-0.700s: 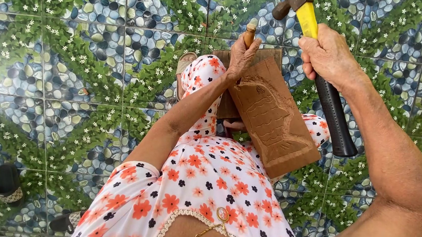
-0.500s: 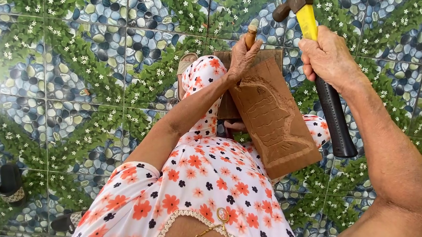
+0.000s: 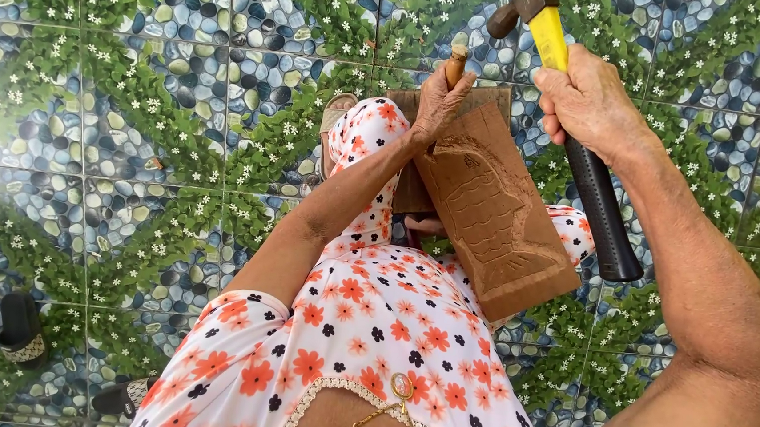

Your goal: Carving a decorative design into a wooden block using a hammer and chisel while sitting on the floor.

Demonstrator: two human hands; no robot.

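left hand [image 3: 439,102]: closed around a wooden-handled chisel [image 3: 454,65], only the handle end shows above the fist; the blade is hidden, probably set on the top edge of the board
right hand [image 3: 589,101]: fist wrapped around the hammer [image 3: 573,129] at the join of yellow shaft and black grip, head raised above and just right of the chisel end, black grip hanging down past the wrist
board [image 3: 494,214]: brown wooden slab propped across the lap, leaning on the knee, tilted away from the camera
carving done: fish-like outline with rows of curved scale lines cut over most of the face, a small mark near the top
carving left: lines look shallow, background around the figure is not cut back, lower corner looks plain
second slab [image 3: 410,189]: darker piece behind the board, partly hidden
clothing: white dress with orange and black flowers [image 3: 363,328]
floor [image 3: 136,134]: pebble-and-leaf pattern tiles, dark sandals [image 3: 22,329] at lower left, well apart from the work
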